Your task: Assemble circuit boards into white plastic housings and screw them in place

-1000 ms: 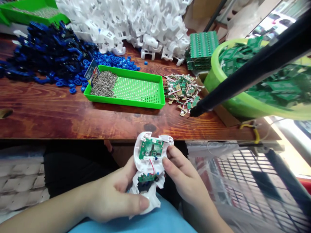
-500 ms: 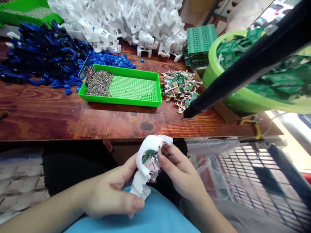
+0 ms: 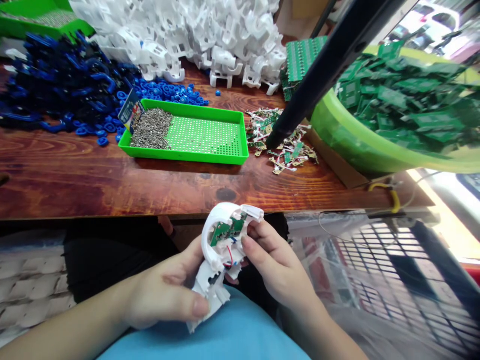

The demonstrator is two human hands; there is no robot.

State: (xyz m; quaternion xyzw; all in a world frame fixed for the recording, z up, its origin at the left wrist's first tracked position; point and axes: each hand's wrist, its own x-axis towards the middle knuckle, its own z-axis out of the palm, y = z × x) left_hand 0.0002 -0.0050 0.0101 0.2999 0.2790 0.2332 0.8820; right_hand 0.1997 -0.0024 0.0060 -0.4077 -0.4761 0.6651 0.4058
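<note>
Both hands hold one white plastic housing [image 3: 210,235] over my lap, below the table's front edge. It has a curved ring-like upper part and a jagged lower part. Inside it sits a green circuit board [image 3: 222,232], with a short red wire [image 3: 230,255] beneath. My left hand [image 3: 170,290] is closed on the housing's left side, its thumb lying across the lower part. With thumb and fingers, my right hand [image 3: 272,257] pinches the upper right rim. The fingertips behind the housing are hidden.
A green tray [image 3: 187,157] of small metal screws stands on the wooden table [image 3: 75,175]. Behind are blue parts [image 3: 67,80] and white housings [image 3: 180,35]. Small wired boards [image 3: 292,155] lie right, beside a green tub [image 3: 348,135] of circuit boards. A dark pole-like tool [image 3: 318,75] hangs above.
Both hands have tilted the housing and shifted it slightly left, so more of the circuit board shows. The dark hanging tool has swung left and away, over the small wired boards.
</note>
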